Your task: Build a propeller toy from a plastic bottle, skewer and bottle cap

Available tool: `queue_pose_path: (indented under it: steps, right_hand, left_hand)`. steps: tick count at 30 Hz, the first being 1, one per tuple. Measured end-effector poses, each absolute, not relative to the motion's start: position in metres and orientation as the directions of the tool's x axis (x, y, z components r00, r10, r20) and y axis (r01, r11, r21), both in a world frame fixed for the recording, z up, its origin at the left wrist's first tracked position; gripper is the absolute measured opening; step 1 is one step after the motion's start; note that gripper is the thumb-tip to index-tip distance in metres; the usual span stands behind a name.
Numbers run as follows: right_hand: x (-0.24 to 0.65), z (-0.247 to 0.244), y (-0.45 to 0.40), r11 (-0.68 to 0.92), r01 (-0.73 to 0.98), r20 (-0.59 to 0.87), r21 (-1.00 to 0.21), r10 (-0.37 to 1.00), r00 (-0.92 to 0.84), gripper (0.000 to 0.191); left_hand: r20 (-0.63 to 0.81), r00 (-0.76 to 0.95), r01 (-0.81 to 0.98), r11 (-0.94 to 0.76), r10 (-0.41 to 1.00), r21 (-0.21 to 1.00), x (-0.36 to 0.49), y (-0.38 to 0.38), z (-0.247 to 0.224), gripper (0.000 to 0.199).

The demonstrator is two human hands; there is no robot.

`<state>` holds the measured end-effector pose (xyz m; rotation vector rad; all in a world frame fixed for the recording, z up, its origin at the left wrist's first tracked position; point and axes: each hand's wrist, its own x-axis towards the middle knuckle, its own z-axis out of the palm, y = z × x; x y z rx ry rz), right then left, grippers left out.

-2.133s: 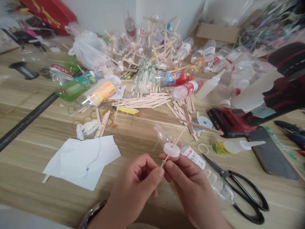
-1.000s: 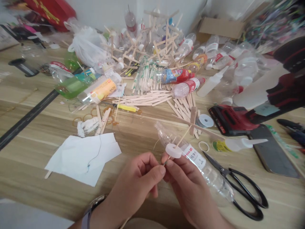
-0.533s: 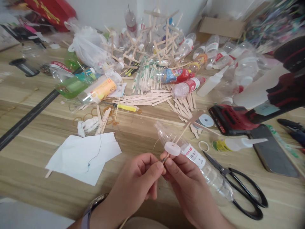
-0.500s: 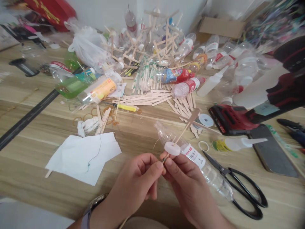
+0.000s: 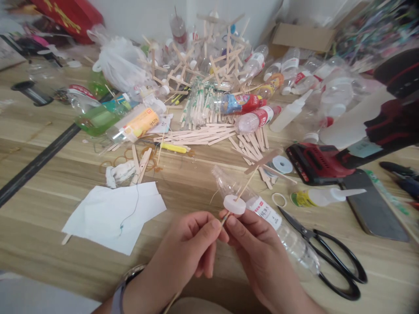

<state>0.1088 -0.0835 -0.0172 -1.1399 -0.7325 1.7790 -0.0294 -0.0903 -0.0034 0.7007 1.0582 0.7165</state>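
My left hand [image 5: 196, 237] and my right hand [image 5: 257, 244] meet at the front middle of the table, both closed. Their fingertips pinch a thin wooden skewer [image 5: 246, 185], which slants up and away from me. A white bottle cap [image 5: 234, 204] is threaded on it just above my fingers. At the skewer's far end a flat wooden craft stick [image 5: 262, 162] lies crosswise, partly blurred. Something small and dark sits on the skewer at my fingertips, too small to make out. Behind my right hand a clear plastic bottle [image 5: 296, 248] lies on its side.
Black scissors [image 5: 307, 234], a glue bottle [image 5: 322, 197], a phone [image 5: 376, 207] and a red-black power tool [image 5: 321, 161] are on the right. White paper [image 5: 111, 218] with thread lies left. Loose craft sticks [image 5: 203, 134], a yellow-handled tool [image 5: 174, 148] and several bottles spread behind.
The crosswise craft stick at the skewer's far end has turned and sits slightly lower. The cap has shifted a little left, and my left thumb has drawn back slightly from my right fingers.
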Motion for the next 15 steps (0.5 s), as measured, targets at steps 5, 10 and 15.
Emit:
queue_pose_path:
  steps: [5, 10, 15]
  right_hand:
    - [0.1081, -0.0149, -0.0824, -0.456, -0.355, -0.415, -0.816, 0.890, -0.189, 0.023]
    - [0.1083, -0.0135, -0.0836, -0.454, -0.375, -0.424, -0.808, 0.890, -0.165, 0.024]
    - [0.1094, -0.0131, -0.0840, -0.434, -0.384, -0.404, -0.815, 0.901, -0.159, 0.024]
  left_hand:
    - [-0.519, 0.340, -0.192, 0.598, 0.784, 0.778, -0.0298, -0.0897, -0.0028, 0.036]
    - [-0.521, 0.345, -0.208, 0.605, 0.781, 0.769, -0.0299, -0.0891, -0.0006, 0.039]
    - [-0.539, 0.305, -0.183, 0.603, 0.785, 0.776, -0.0291, -0.0895, 0.0002, 0.038]
